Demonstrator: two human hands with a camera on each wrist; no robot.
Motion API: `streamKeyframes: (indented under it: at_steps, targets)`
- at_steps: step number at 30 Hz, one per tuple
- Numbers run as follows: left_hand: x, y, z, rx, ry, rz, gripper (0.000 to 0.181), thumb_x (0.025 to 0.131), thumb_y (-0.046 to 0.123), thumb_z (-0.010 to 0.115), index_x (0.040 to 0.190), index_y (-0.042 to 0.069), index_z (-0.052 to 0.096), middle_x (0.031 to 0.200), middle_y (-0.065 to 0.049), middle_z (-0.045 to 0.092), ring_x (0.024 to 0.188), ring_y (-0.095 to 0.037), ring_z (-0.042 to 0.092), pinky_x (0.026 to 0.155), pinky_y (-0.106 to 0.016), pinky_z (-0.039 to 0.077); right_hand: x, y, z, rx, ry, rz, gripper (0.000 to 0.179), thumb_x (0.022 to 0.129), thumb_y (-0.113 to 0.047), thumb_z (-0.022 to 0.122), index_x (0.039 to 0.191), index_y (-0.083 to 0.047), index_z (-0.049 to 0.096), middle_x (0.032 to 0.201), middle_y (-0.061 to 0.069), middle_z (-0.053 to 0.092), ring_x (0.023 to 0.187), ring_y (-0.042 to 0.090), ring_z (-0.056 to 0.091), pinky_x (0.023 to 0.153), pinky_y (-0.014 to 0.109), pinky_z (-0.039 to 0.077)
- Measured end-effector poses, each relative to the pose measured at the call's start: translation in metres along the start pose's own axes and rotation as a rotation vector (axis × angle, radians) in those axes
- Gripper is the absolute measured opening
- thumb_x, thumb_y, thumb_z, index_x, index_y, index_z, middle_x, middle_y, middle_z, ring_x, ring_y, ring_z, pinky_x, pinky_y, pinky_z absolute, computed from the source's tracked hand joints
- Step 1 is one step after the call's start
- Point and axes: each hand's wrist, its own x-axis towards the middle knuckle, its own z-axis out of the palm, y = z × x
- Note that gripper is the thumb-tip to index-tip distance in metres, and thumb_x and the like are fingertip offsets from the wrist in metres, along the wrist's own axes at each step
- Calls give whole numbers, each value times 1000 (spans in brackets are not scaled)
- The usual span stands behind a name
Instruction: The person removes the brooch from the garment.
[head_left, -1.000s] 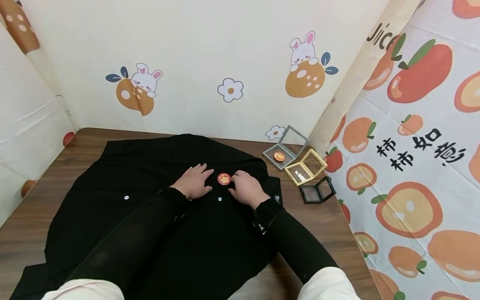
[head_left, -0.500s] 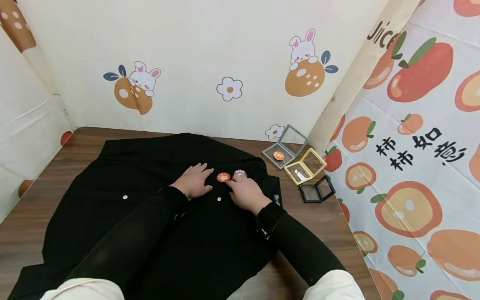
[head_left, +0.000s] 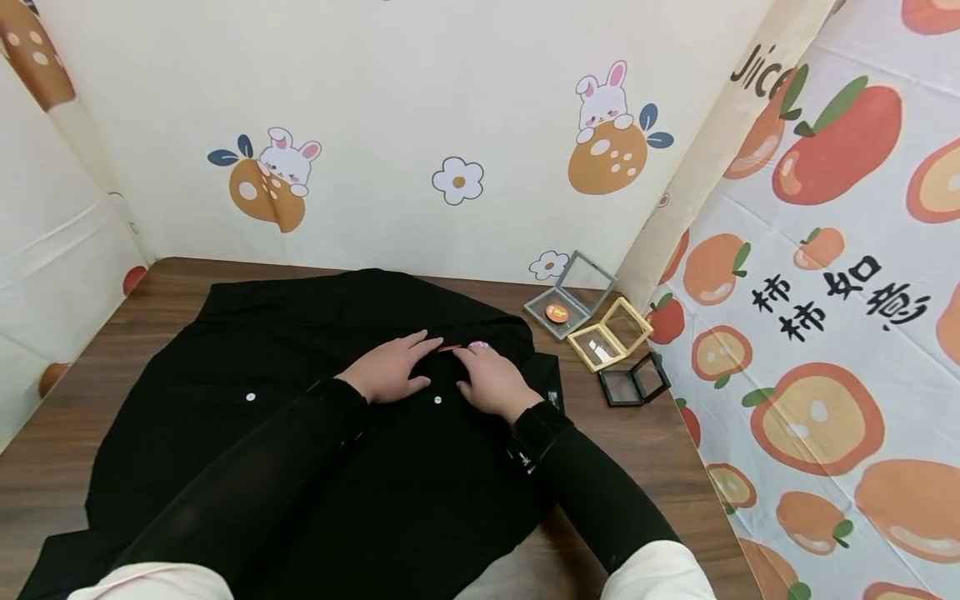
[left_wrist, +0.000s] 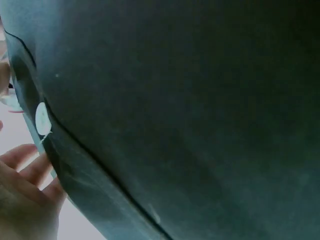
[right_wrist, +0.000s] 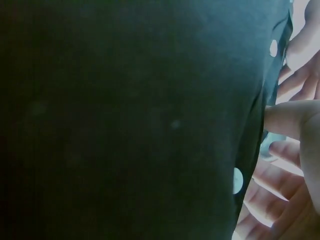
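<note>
A black shirt (head_left: 337, 483) with small white buttons lies spread over the wooden table. My left hand (head_left: 392, 367) rests on it in the head view, fingers extended towards a red round badge (head_left: 450, 347) that appears almost edge-on. My right hand (head_left: 493, 382) is on the badge's other side, its index fingertip close to or touching it. Behind those right fingers, only the top of a purple badge (head_left: 477, 343) shows. Dark cloth (left_wrist: 175, 100) fills most of the left wrist view. In the right wrist view the thumb (right_wrist: 282, 119) and fingers show past the cloth's edge.
Right of the shirt stand three opened small cases: a grey one (head_left: 542, 314) holding an orange badge (head_left: 557, 313), a yellow one (head_left: 581, 357) and a black one (head_left: 622, 402). Patterned cloth walls (head_left: 375, 100) enclose the table (head_left: 600, 475).
The red badge has turned from face-up to nearly edge-on. My left fingers have moved right, closer to it. The purple badge came into sight beside my right fingers and is now mostly covered.
</note>
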Motion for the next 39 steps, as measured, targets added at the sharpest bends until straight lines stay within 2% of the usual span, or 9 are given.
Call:
streamKeyframes:
  at_steps: [6, 11, 18, 23, 28, 35, 39]
  targets:
    - [-2, 2, 1, 28, 19, 64, 65, 105, 35, 61, 163, 19, 35, 165, -17, 32, 145, -36, 40, 116, -53, 36, 3, 2, 0, 64, -15, 36, 63, 101, -32, 68, 156, -13, 44, 149, 8, 52, 140, 23, 47, 113, 41, 41]
    - [-1, 13, -1, 97, 18, 78, 67, 105, 35, 61, 163, 18, 32, 166, -15, 31, 147, -35, 39, 118, -51, 33, 4, 4, 2, 104, -1, 36, 64, 101, -31, 68, 157, -13, 43, 146, 8, 55, 134, 23, 52, 110, 40, 44]
    - [4, 30, -6, 198, 0, 12, 71, 104, 34, 64, 164, 15, 31, 166, -18, 29, 147, -36, 37, 121, -50, 28, 7, 6, 3, 94, 5, 23, 63, 101, -31, 69, 156, -13, 45, 141, 8, 56, 130, 23, 54, 108, 40, 46]
    - [10, 27, -5, 159, 18, -38, 73, 103, 32, 65, 165, 19, 29, 165, -22, 28, 145, -40, 40, 117, -52, 34, 7, 4, 2, 78, -10, 20, 63, 101, -31, 68, 157, -13, 45, 140, 9, 56, 129, 23, 53, 107, 39, 46]
    - [15, 23, -5, 77, 22, -103, 72, 103, 31, 64, 165, 21, 29, 166, -22, 27, 146, -41, 38, 116, -54, 36, 7, 1, 1, 29, -18, 21, 60, 102, -32, 67, 156, -14, 47, 132, 8, 56, 118, 20, 55, 98, 36, 50]
    - [19, 20, -3, -3, 26, -169, 72, 103, 29, 65, 164, 17, 29, 165, -23, 27, 147, -42, 35, 115, -56, 36, 10, -1, 5, -33, -28, 24, 60, 105, -33, 61, 159, -17, 42, 130, 6, 53, 113, 19, 51, 88, 34, 50]
    - [20, 14, 2, 0, 32, -183, 73, 102, 30, 66, 164, 15, 31, 164, -25, 29, 148, -42, 33, 118, -56, 31, 11, -4, 4, -50, -47, 27, 59, 106, -33, 58, 160, -19, 40, 132, 5, 51, 116, 20, 49, 86, 35, 50]
